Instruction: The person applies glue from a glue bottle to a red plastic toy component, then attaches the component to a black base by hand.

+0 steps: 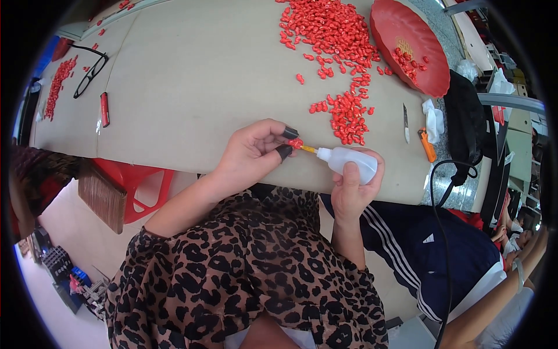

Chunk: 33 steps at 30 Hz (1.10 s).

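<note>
Between the thumb and index finger of my left hand (250, 151) is a small red gourd-shaped bead (296, 143); both of those fingertips wear black covers. My right hand (352, 195) is wrapped round a white squeeze bottle (354, 164), its thumb on the bottle's side. The bottle lies tilted to the left, and its yellow nozzle tip (308, 149) meets or nearly meets the bead. Just beyond the bottle lies a small heap of similar red beads (347, 116).
A larger bead pile (331, 29) and a red scalloped plate (433, 78) with some beads are at the back right. Nearer are a small blade (406, 123), an orange-handled cutter (427, 145) and a black cable (444, 232). Glasses (92, 72) and a red lighter-like stick (104, 109) lie left.
</note>
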Available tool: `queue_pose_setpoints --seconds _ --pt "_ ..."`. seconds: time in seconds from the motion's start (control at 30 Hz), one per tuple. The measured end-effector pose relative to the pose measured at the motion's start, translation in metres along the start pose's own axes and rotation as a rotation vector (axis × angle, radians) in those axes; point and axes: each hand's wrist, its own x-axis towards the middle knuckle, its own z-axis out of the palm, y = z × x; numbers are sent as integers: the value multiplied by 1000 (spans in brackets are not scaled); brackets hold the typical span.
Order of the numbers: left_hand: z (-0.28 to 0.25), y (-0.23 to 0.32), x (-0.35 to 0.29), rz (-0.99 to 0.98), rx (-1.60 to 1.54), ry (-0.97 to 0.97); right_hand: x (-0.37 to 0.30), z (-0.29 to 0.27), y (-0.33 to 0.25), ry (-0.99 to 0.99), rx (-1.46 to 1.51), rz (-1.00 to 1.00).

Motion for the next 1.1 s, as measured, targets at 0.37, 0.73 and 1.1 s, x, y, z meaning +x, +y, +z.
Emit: queue_pose_setpoints --seconds 0.37,0.73,1.1 --pt "0 -4 1 56 24 -6 0 -3 -2 -19 -14 6" --pt "1 -1 0 53 -7 4 -2 -1 -3 -8 -36 -7" --pt "0 -3 1 78 17 -12 -1 1 -5 34 -62 -18"
